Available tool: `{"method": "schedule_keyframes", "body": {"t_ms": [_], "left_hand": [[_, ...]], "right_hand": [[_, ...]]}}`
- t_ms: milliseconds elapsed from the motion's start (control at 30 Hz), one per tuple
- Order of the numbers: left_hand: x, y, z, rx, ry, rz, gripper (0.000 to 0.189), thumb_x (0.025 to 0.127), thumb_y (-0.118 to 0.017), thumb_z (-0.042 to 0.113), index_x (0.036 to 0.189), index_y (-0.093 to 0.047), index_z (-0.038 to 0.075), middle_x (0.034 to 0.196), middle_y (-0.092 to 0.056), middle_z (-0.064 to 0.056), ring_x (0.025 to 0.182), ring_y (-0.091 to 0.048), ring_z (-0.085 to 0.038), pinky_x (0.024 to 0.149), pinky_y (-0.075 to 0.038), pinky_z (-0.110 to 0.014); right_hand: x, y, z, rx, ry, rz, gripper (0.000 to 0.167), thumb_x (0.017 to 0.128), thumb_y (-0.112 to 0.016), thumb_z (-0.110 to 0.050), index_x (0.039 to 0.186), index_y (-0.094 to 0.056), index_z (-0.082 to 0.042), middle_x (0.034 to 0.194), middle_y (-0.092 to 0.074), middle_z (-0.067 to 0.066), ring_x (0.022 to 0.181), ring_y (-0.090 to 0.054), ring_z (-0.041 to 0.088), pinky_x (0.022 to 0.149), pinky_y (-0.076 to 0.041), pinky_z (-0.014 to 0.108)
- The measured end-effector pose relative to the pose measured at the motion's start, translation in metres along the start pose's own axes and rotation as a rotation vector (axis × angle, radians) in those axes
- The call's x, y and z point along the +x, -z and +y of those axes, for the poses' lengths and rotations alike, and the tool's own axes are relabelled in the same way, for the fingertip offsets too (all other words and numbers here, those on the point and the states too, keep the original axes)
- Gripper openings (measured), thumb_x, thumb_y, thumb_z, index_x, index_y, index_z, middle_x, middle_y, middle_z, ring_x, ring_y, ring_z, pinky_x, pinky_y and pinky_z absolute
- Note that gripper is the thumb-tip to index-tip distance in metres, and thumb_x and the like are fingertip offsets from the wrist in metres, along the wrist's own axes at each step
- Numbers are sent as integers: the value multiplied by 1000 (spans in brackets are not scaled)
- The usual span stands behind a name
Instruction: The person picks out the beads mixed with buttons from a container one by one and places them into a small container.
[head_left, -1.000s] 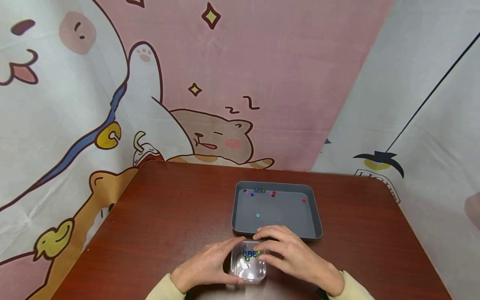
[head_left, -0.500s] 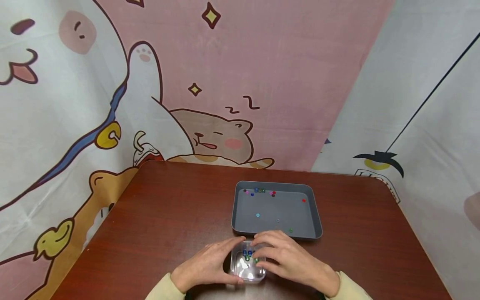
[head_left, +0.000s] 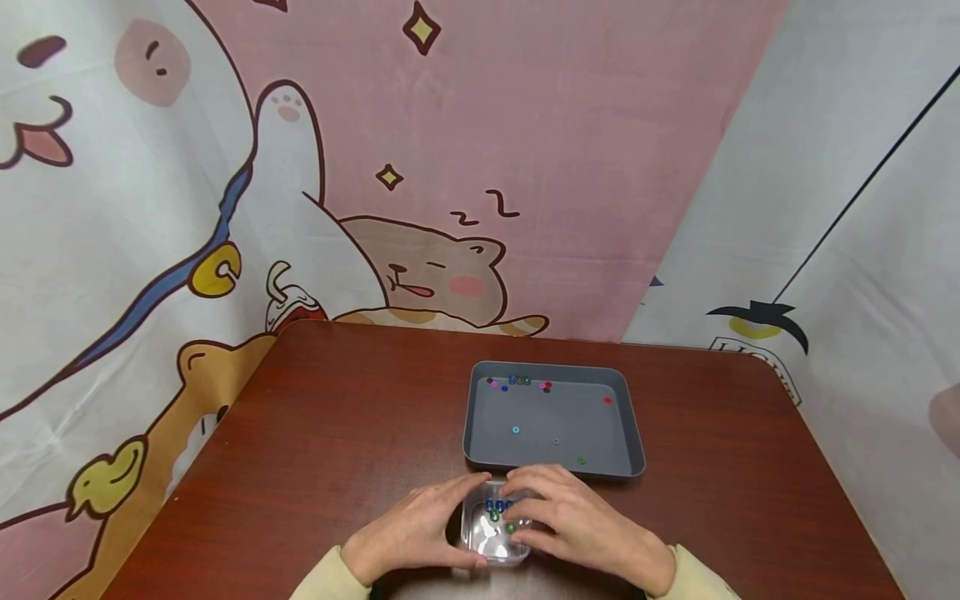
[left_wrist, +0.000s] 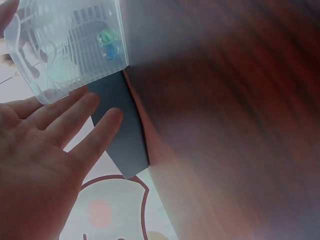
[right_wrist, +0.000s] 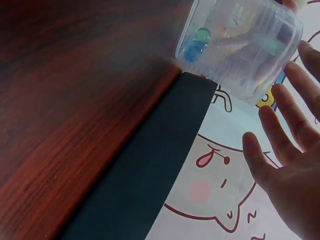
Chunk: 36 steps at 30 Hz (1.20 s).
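My left hand [head_left: 420, 525] grips a clear plastic box [left_wrist: 80, 45] on the table, thumb at the near side and fingers at the far side. Several blue and green marbles lie at the bottom of the box; one blue marble [head_left: 500, 506] shows plainly. Over the box's right side, my right hand [head_left: 577, 521] reaches in. Its thumb and a fingertip pinch a green marble [head_left: 511, 527], which sits high near the rim in both wrist views, blurred. The other right fingers [right_wrist: 282, 130] spread outside the box.
Just beyond the box stands a grey tray [head_left: 562, 417]. Small coloured pieces lie scattered in it, among them a red one [head_left: 607, 401], a light blue ring [head_left: 516, 430] and a green piece [head_left: 582, 460]. A printed cloth [head_left: 585, 167] hangs behind the brown table [head_left: 360, 417].
My right hand has shifted slightly down and left over the box, and the pinched green marble has moved nearer to me. The green piece in the tray has come into view. My left hand stays put.
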<state>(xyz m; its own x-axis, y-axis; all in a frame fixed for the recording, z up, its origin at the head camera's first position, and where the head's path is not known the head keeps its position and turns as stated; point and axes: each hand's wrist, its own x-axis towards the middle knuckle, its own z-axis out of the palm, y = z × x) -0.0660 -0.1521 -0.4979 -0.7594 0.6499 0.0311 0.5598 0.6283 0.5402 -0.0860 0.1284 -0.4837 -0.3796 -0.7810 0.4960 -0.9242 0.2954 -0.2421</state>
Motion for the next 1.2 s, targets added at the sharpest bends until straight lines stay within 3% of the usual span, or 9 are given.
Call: {"method": "schedule_keyframes", "body": {"t_ms": [233,500,667,767,900,1000,1200], "left_hand": [[1,1,1,-18,10,-7,99,84,-71,72,158,-41,14,149,-56,-4,130,-59,-19,102,-54,-43],[1,1,1,1,22,-7,99,82,-75,70,157,-42,15,148,-57,-4,129,-59,-18,103,-53,-41],[1,0,1,23,17,6,99,81,-77,69,157,-43,14,147,-58,-4,129,-59,-19,104,-53,-41],[1,0,2,22,21,5,99,81,-78,68,157,-43,14,147,-58,-4,129,-59,-19,104,-53,-42],[2,0,2,18,29,0,100,81,-78,67,157,-42,14,148,-58,-4,130,-59,-19,104,-52,-42],[2,0,2,17,32,0,100,80,-78,68,157,-42,15,148,-57,-3,130,-59,-19,105,-52,-43],[1,0,2,24,26,1,100,81,-77,69,158,-42,15,148,-57,-4,130,-59,-20,104,-53,-43]], "right_hand": [[1,11,3,14,-52,6,23,95,-77,-37,112,-77,-22,130,-66,-6,129,-57,16,102,-51,41],[5,33,23,21,-41,149,25,98,-73,-36,116,-75,-18,130,-68,2,124,-62,22,109,-42,30],[8,52,41,10,-84,194,25,99,-72,-33,118,-75,-18,130,-68,4,122,-63,23,110,-41,23],[9,61,52,6,-145,180,29,94,-79,-26,121,-75,-17,133,-67,3,124,-62,22,111,-41,23],[13,70,64,-26,-231,132,38,88,-84,-20,125,-74,-17,137,-66,3,129,-60,23,107,-48,38],[17,73,72,-41,-280,85,39,89,-83,-19,127,-74,-15,140,-64,4,132,-58,25,103,-51,51],[28,74,88,-27,-368,-36,41,94,-79,-25,131,-71,-12,144,-61,6,137,-53,28,108,-47,54]]}}
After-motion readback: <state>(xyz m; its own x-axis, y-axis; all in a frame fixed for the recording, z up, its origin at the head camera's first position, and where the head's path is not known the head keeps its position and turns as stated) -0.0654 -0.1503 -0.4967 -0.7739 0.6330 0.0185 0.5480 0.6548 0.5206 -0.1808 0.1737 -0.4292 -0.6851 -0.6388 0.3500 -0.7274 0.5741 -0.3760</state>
